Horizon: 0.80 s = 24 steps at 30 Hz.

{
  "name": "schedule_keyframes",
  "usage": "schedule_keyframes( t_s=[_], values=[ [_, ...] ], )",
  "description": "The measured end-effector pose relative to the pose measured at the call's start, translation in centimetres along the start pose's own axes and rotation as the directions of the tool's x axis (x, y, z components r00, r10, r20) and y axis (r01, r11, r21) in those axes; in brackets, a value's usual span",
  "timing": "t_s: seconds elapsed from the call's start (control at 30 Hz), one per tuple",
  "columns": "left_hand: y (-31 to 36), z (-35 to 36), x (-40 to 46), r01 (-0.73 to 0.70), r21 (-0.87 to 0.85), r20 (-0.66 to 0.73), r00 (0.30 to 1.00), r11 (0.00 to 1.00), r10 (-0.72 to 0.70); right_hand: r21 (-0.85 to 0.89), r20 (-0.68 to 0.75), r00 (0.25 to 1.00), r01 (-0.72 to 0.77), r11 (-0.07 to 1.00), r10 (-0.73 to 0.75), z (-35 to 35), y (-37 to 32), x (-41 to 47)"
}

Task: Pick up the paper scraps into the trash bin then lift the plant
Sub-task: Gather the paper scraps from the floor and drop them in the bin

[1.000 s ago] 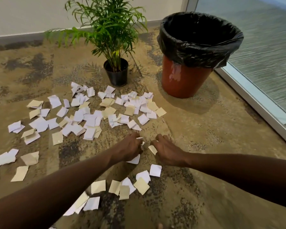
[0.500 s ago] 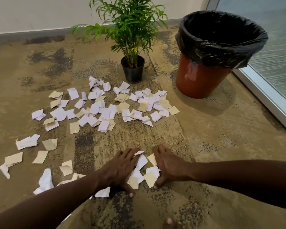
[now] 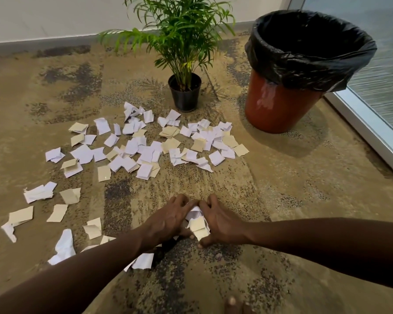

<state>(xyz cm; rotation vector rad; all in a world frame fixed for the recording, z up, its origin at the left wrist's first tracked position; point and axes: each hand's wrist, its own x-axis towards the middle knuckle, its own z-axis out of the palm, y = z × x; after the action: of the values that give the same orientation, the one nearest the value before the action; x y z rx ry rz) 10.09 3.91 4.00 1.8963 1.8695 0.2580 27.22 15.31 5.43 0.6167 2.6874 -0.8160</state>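
Note:
Several white and tan paper scraps (image 3: 145, 150) lie scattered over the carpet in front of me. My left hand (image 3: 168, 220) and my right hand (image 3: 220, 223) press together on the floor, cupped around a small bunch of scraps (image 3: 196, 223) squeezed between them. More loose scraps (image 3: 64, 245) lie to the left of my left arm. A green potted plant (image 3: 185, 91) in a black pot stands beyond the scraps. To its right stands the red trash bin (image 3: 279, 105) lined with a black bag, its mouth open.
A white wall with a grey baseboard (image 3: 43, 44) runs along the back. A glass panel with a metal frame (image 3: 368, 132) borders the right side, close to the bin. Toes (image 3: 233, 304) show at the bottom edge.
My hands have closed in from flat and apart to pressed together, bunching the near scraps into a pile between them. The view has shifted slightly.

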Motion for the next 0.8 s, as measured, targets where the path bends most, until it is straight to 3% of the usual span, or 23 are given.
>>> schedule_keyframes(
  t_s=[0.13,0.3,0.47,0.6,0.8],
  values=[
    [-0.4,0.6,0.0,-0.03,-0.108,-0.006,1.0,0.994,0.03,0.049,-0.027,1.0,-0.014,0.999,0.016,0.4,0.1,0.5],
    [-0.9,0.8,0.2,0.078,-0.275,0.01,0.997,0.958,-0.079,0.072,0.031,0.999,-0.015,0.997,0.013,-0.6,1.1,1.5],
    [-1.1,0.4,1.0,0.115,-0.237,-0.013,0.993,0.965,-0.121,-0.016,0.196,0.98,0.045,0.999,-0.041,-4.0,2.3,3.0],
    [-1.2,-0.5,1.3,0.24,-0.467,0.025,0.966,0.851,-0.259,0.005,0.246,0.968,0.044,0.999,-0.044,-6.7,3.3,3.1],
    [-2.6,-2.8,2.0,0.332,-0.409,0.043,0.937,0.85,-0.346,0.144,0.227,0.973,0.016,0.99,-0.048,-6.8,3.9,2.0]
  ],
)
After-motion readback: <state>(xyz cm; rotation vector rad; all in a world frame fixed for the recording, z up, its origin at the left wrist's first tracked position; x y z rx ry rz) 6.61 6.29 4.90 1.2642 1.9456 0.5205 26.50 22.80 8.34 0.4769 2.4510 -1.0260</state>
